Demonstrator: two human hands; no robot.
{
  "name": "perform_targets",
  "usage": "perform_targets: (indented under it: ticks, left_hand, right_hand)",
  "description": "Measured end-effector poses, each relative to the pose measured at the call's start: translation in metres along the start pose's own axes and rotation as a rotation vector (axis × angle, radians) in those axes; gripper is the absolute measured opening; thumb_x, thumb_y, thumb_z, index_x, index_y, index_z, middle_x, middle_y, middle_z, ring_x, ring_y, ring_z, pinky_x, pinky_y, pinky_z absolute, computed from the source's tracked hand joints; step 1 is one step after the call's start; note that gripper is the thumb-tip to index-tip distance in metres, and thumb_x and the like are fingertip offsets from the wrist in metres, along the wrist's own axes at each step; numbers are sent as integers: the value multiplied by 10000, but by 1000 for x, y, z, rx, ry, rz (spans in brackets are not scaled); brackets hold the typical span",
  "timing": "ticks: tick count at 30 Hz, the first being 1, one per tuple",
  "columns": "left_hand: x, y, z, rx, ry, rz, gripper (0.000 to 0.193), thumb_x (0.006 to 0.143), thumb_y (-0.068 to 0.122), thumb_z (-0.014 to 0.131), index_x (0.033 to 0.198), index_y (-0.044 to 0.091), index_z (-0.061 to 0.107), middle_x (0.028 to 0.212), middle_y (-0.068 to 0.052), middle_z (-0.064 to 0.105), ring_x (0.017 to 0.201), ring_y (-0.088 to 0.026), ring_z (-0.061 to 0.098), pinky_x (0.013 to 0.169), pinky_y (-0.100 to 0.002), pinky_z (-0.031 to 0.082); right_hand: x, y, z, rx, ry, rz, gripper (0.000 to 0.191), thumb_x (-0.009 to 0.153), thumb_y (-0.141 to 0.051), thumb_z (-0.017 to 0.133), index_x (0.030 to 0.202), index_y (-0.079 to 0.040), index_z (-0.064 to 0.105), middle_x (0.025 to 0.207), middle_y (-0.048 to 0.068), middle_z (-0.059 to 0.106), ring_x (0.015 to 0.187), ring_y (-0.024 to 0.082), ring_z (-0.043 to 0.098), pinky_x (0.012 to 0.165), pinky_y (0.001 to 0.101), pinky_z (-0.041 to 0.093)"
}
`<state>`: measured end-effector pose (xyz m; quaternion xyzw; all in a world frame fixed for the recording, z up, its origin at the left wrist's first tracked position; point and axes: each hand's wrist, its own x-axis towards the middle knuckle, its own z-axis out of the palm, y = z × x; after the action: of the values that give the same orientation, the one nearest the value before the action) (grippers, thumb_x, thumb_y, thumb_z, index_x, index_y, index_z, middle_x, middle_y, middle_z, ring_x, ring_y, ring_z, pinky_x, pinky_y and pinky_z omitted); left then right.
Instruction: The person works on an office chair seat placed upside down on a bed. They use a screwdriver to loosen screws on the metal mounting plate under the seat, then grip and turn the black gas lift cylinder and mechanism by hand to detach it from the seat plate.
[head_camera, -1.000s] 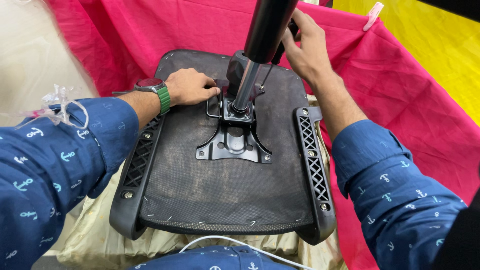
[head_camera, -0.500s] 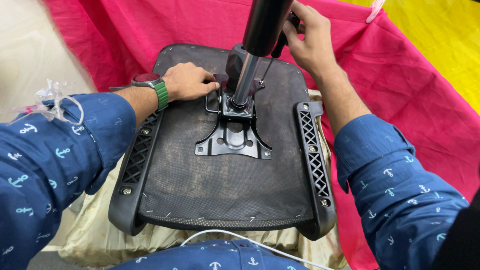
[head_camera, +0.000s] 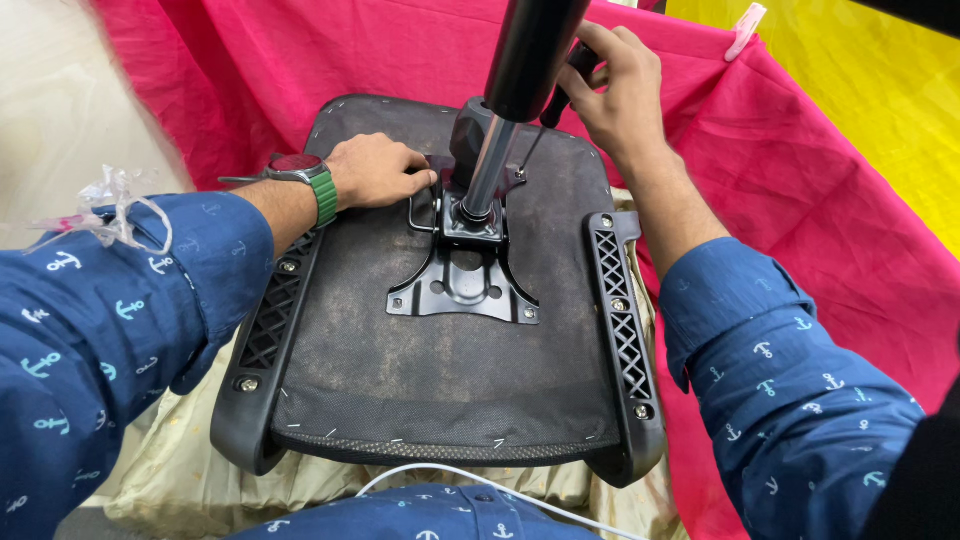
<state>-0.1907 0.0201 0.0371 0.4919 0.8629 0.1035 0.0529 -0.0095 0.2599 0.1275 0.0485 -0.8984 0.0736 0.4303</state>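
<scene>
Your right hand (head_camera: 615, 85) grips the black post (head_camera: 530, 55); your left hand (head_camera: 375, 170) rests flat beside the metal plate (head_camera: 460, 285). The upturned chair seat (head_camera: 450, 370) looks stiff and heavy, so hold its side rails.

Black post (head_camera: 535, 50) cut off by top edge. Right hand (head_camera: 615, 95) fingertips hidden behind post; grip unclear. Left hand (head_camera: 375, 170) fingertips tucked behind metal plate (head_camera: 460, 285). Left background blurred.
</scene>
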Motion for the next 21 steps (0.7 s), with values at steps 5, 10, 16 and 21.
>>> perform_targets:
  ticks: [5,10,16,21]
  left_hand:
    - [-2,0,0,7,23,0,519,970,544,474,1337,249,691,1177,-144,745,1112,-368,688,987,-499,530]
    - [-3,1,0,-8,29,5,507,974,538,469,1318,250,705,1152,-142,751,1099,-370,693,979,-502,532]
    - [-9,2,-2,8,48,6,493,980,542,468,1316,272,707,1140,-147,749,1086,-387,687,961,-519,530]
    - [-11,3,-3,-2,49,-2,493,979,547,467,1321,283,704,1135,-146,752,1084,-388,687,958,-520,530]
  right_hand:
    - [-2,0,8,71,47,-52,518,1000,48,714,1493,-15,567,1025,113,648,881,223,666,788,342,560]
    - [-7,2,5,114,64,-42,516,972,68,699,1461,-47,581,1078,124,655,956,214,703,795,329,611]
    - [-7,1,5,116,29,-28,486,1011,26,737,1467,-37,582,1039,135,666,942,224,712,839,326,642]
    - [-10,2,6,202,63,-78,504,988,76,629,1475,-18,541,1171,153,670,1042,231,703,912,349,604]
